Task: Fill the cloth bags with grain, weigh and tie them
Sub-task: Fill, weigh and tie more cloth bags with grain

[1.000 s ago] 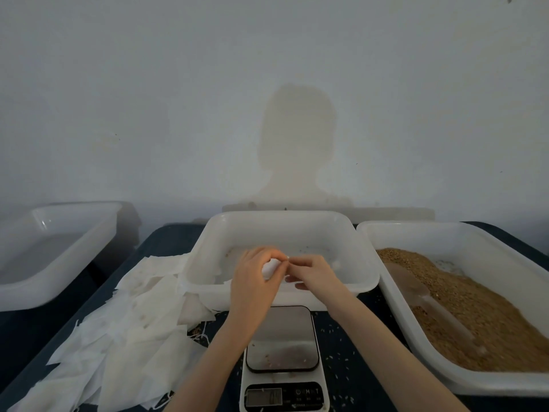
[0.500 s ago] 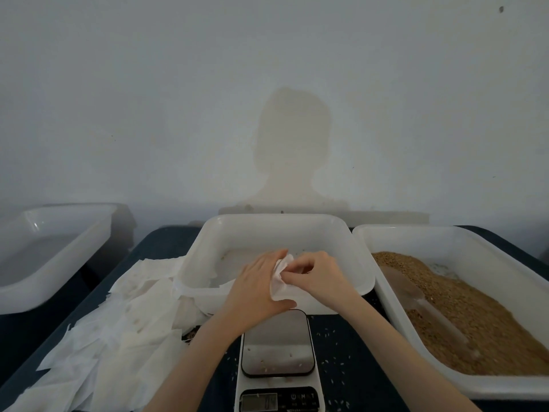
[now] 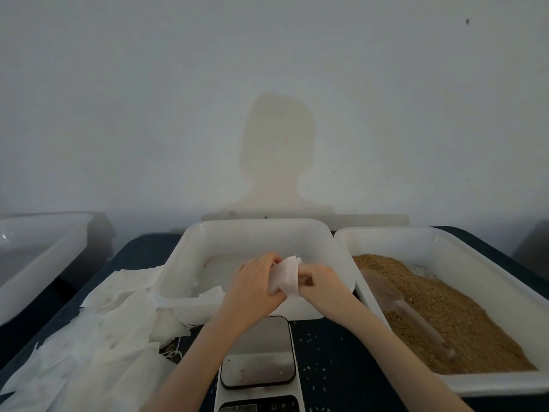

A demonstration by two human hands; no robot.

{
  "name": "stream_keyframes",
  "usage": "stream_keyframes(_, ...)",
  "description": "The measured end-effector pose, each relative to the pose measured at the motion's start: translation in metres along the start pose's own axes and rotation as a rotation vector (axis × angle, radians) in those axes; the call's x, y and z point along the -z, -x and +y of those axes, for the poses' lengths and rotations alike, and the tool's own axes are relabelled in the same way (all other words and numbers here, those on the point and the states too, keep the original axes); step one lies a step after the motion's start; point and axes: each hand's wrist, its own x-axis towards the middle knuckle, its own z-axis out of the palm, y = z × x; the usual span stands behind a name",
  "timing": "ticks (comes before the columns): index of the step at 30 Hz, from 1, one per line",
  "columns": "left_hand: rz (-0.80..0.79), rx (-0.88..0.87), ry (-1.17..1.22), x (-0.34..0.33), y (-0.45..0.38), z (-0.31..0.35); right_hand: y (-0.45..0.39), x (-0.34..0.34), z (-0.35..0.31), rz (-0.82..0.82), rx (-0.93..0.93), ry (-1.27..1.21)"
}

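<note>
Both hands meet over the front of the middle tub (image 3: 258,230), and between them sits one small white cloth bag (image 3: 286,275), held up off the desk (image 3: 341,352). The left hand (image 3: 255,286) wraps it from the left with fingers curled round its lower half; the right hand (image 3: 319,281) pinches its right edge, fingers bent in tight. The bag stands roughly upright, its long axis running up and away, the top edge poking free above the knuckles. It looks flat, so the job here reads as opening the mouth before any filling. Now the relation that matters: the grain (image 3: 445,316) lies in the right-hand tub (image 3: 490,242), just beside the middle one, and the scoop (image 3: 398,301) rests half-buried in it, handle pointing back toward the person. That puts the right hand plainly nearer, with only the two tub rims between. The scale (image 3: 257,352) waits directly below the wrists, its plate bare but for a few stray grains. The heap of spare bags (image 3: 98,331) sprawls to the left, and a further tub (image 3: 38,251) sits well apart.
</note>
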Motion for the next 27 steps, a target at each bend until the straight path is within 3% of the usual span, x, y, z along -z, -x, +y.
stream_keyframes(4,-0.087,-0.051,-0.093,-0.007,-0.004,0.003,0.006,0.015,0.002,0.081,-0.024,-0.208)
stream_keyframes(12,-0.267,-0.013,0.029,-0.024,-0.025,0.025,0.016,0.066,0.051,0.176,-0.101,-0.26)
stream_keyframes(13,-0.275,-0.029,0.007,-0.028,-0.027,0.027,0.02,0.076,0.064,0.218,-0.155,-0.195)
stream_keyframes(15,-0.287,-0.047,-0.028,-0.037,-0.033,0.033,0.03,0.097,0.095,0.243,-0.294,0.167)
stream_keyframes(18,-0.31,-0.055,-0.019,-0.05,-0.038,0.04,0.05,0.117,0.131,-0.08,-0.49,0.595)
stream_keyframes(20,-0.323,-0.069,-0.028,-0.057,-0.041,0.045,0.057,0.117,0.14,-0.199,-0.552,0.591)
stream_keyframes(27,-0.322,-0.117,-0.023,-0.074,-0.043,0.057,0.057,0.119,0.143,-0.184,-0.551,0.636)
